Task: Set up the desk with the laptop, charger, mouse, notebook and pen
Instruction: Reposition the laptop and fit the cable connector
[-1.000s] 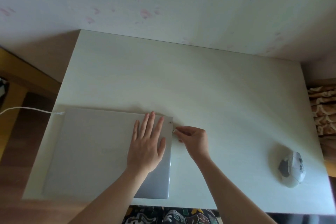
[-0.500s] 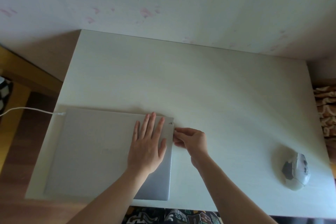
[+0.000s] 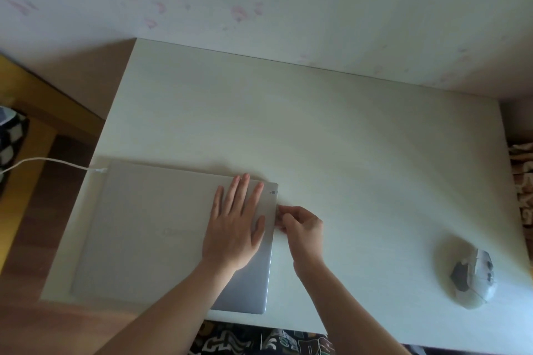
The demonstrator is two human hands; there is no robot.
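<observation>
Head view: left hand (image 3: 235,228) still pressing flat on closed laptop (image 3: 161,233) at table (image 3: 331,135) front-left, right hand (image 3: 300,225) fingers having closed in, now pinching something tiny at its right edge, likely mouse (image 3: 473,277) dongle.

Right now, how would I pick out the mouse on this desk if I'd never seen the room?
Start at the pale desk against the papered wall and look to its near right corner. The mouse sits there alone, well right of the closed silver laptop and both hands. It is the only rounded thing on the desk, white with a dark grey side patch.
</observation>
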